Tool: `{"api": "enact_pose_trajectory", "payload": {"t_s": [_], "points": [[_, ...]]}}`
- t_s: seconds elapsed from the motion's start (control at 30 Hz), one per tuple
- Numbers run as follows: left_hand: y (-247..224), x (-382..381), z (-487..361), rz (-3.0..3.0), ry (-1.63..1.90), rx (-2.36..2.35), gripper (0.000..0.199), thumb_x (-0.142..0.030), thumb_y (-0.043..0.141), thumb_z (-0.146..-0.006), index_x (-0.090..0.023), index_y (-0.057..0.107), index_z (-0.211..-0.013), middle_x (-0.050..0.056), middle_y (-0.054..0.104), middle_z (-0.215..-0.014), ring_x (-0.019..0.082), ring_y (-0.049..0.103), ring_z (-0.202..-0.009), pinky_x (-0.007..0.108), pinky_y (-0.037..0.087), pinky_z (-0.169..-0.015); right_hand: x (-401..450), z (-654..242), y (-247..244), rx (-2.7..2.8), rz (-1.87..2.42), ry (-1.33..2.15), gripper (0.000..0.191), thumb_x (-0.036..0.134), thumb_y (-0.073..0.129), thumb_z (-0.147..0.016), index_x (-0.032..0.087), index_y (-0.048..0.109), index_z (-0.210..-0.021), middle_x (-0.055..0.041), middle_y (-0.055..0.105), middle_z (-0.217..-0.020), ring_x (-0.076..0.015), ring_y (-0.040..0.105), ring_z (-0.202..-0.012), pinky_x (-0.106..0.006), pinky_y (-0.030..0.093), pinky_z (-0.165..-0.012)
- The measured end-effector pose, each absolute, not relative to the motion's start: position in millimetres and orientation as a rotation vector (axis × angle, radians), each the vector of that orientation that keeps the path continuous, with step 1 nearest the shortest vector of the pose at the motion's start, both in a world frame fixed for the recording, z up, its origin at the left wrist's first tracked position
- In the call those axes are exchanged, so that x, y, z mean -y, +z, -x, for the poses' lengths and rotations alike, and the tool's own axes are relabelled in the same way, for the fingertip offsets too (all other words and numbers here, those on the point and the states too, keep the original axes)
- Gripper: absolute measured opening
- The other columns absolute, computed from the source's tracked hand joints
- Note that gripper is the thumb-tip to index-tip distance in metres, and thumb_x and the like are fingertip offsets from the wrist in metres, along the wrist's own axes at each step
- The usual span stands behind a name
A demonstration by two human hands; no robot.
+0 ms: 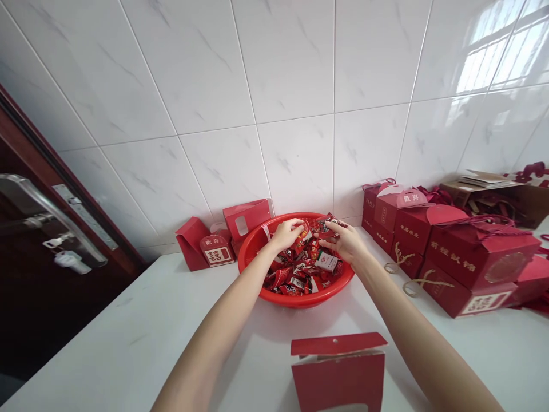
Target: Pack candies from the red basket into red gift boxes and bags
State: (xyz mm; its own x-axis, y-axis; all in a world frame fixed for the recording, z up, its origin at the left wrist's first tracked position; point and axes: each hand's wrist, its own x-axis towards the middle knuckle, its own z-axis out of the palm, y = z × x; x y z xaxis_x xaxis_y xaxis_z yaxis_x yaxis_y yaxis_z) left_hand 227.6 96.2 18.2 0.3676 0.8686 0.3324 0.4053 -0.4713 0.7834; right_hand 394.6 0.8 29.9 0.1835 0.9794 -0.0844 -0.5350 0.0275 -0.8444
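A round red plastic basket [300, 301] stands against the tiled wall, filled with red-wrapped candies [295, 277] and a small white-and-green packet [326, 261]. Over its left part is my left hand [288, 234], fingers closed together around something red at the fingertips, too small to name. My right hand [343, 241] is above the right side of the basket, with a dark red wrapped candy [328, 224] between thumb and fingers. Nearer to me, between my forearms, a red gift box [338, 375] stands upright, its top flap slightly raised.
Small red boxes [246, 218] stand left of the basket by the wall. Stacked red gift boxes with cords [465, 257] fill the right side, with an open cardboard box [514, 200] behind. A dark door with keys [71, 257] is at the left.
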Motion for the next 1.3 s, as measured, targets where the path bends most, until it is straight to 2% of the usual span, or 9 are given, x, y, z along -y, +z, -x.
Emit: {"api": "enact_pose_trajectory", "payload": {"t_s": [0.2, 0.37, 0.47, 0.57, 0.7, 0.9, 1.0, 1.17, 1.3], "points": [[20.9, -92.1, -228.2, -1.913, 1.024, -1.054, 0.022, -0.017, 0.065, -0.081, -0.018, 0.076, -0.100, 0.008, 0.076, -0.114, 0.026, 0.068, -0.110, 0.040, 0.049, -0.102, 0.1, -394.3, 30.2, 0.670, 0.920, 1.324, 0.011, 0.012, 0.072, -0.078, 0.019, 0.064, -0.077, 0.0003, 0.068, -0.073, -0.0141, 0.067, -0.056, -0.025, 0.059, -0.049], [28.1, -78.6, -232.2, -1.898, 1.002, -0.786, 0.027, -0.038, 0.068, -0.083, -0.019, 0.076, -0.100, 0.006, 0.076, -0.109, 0.025, 0.067, -0.109, 0.037, 0.049, -0.100, -0.2, -394.8, 26.5, 0.755, 0.895, 1.299, 0.013, 0.012, 0.077, -0.072, 0.018, 0.067, -0.076, -0.0001, 0.068, -0.074, -0.0113, 0.060, -0.055, -0.028, 0.062, -0.054], [29.0, -77.1, -235.6, -1.877, 1.017, -0.704, 0.033, -0.044, 0.075, -0.075, -0.016, 0.075, -0.091, 0.007, 0.077, -0.098, 0.024, 0.068, -0.099, 0.037, 0.051, -0.094, -0.9, -394.8, 24.7, 0.806, 0.899, 1.308, 0.014, 0.013, 0.079, -0.070, 0.017, 0.068, -0.077, 0.0004, 0.066, -0.069, -0.0106, 0.056, -0.054, -0.028, 0.062, -0.054], [28.6, -78.0, -236.2, -1.865, 1.016, -0.692, 0.037, -0.045, 0.081, -0.066, -0.015, 0.073, -0.086, 0.006, 0.075, -0.091, 0.022, 0.068, -0.089, 0.036, 0.052, -0.088, -1.7, -394.3, 24.9, 0.789, 0.900, 1.326, 0.013, 0.023, 0.079, -0.074, 0.019, 0.067, -0.078, 0.0005, 0.064, -0.070, -0.0111, 0.055, -0.053, -0.030, 0.062, -0.054], [29.9, -77.0, -234.8, -1.842, 1.035, -0.709, 0.037, -0.048, 0.081, -0.067, -0.016, 0.068, -0.080, 0.004, 0.073, -0.085, 0.019, 0.066, -0.082, 0.035, 0.051, -0.085, -2.8, -394.1, 25.5, 0.710, 0.925, 1.327, 0.015, 0.035, 0.075, -0.078, 0.023, 0.067, -0.079, -0.0020, 0.068, -0.079, -0.0162, 0.062, -0.064, -0.031, 0.062, -0.058], [31.7, -73.4, -235.9, -1.751, 1.012, -0.724, 0.038, -0.048, 0.082, -0.065, -0.016, 0.066, -0.079, 0.002, 0.071, -0.081, 0.017, 0.065, -0.079, 0.034, 0.052, -0.081, -1.4, -395.5, 23.8, 0.788, 0.899, 1.273, 0.018, 0.033, 0.078, -0.069, 0.022, 0.065, -0.074, -0.0006, 0.067, -0.079, -0.0185, 0.062, -0.078, -0.030, 0.061, -0.063], [32.0, -72.4, -236.8, -1.732, 1.001, -0.747, 0.037, -0.046, 0.082, -0.064, -0.016, 0.066, -0.077, 0.001, 0.069, -0.078, 0.016, 0.064, -0.076, 0.033, 0.052, -0.079, -0.6, -395.8, 24.4, 0.792, 0.884, 1.294, 0.015, 0.030, 0.077, -0.068, 0.022, 0.066, -0.075, 0.0002, 0.068, -0.080, -0.0172, 0.062, -0.077, -0.030, 0.059, -0.064], [31.2, -73.6, -236.0, -1.773, 1.009, -0.760, 0.034, -0.045, 0.081, -0.065, -0.016, 0.067, -0.075, 0.001, 0.069, -0.076, 0.016, 0.063, -0.073, 0.033, 0.052, -0.079, -2.3, -396.3, 24.1, 0.770, 0.902, 1.323, 0.013, 0.022, 0.073, -0.066, 0.021, 0.065, -0.077, 0.0035, 0.066, -0.073, -0.0137, 0.059, -0.062, -0.030, 0.056, -0.060], [28.6, -76.4, -236.0, -1.747, 0.975, -0.760, 0.036, -0.047, 0.083, -0.065, -0.016, 0.066, -0.074, 0.001, 0.069, -0.074, 0.016, 0.065, -0.070, 0.034, 0.054, -0.076, -2.1, -395.9, 22.2, 0.805, 0.890, 1.315, 0.014, 0.023, 0.074, -0.065, 0.022, 0.064, -0.075, 0.0045, 0.064, -0.070, -0.0135, 0.059, -0.063, -0.028, 0.055, -0.060]]}}
